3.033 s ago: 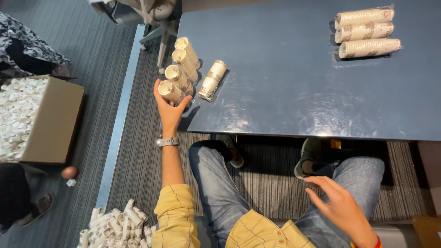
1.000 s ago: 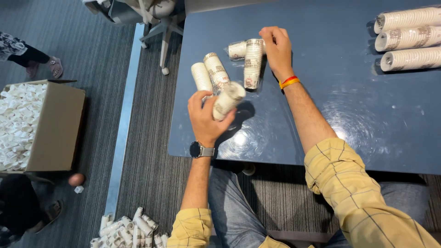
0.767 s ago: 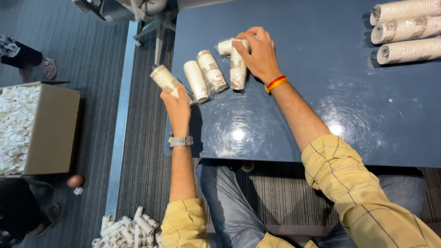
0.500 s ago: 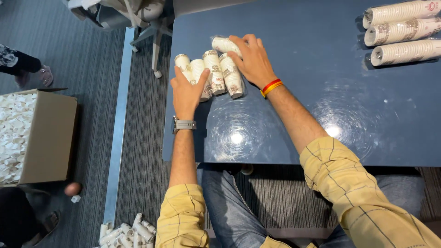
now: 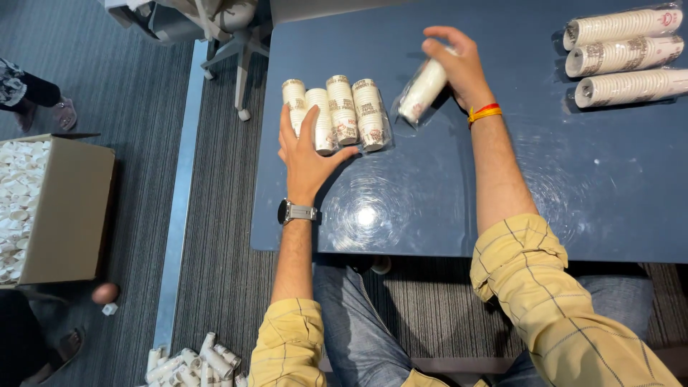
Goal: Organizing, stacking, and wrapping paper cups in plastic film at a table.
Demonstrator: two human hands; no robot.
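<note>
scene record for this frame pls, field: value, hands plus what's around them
left hand: flat against a row of four wrapped cup stacks, lying side by side
right hand: holds one wrapped cup stack, tilted, just right of the row
surface: dark blue table
far right: three longer cup sleeves, lying side by side
floor left: open cardboard box of white pieces
floor near the knees: pile of small rolls

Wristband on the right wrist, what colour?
Red and orange wristband, clearest in the head view.
</note>
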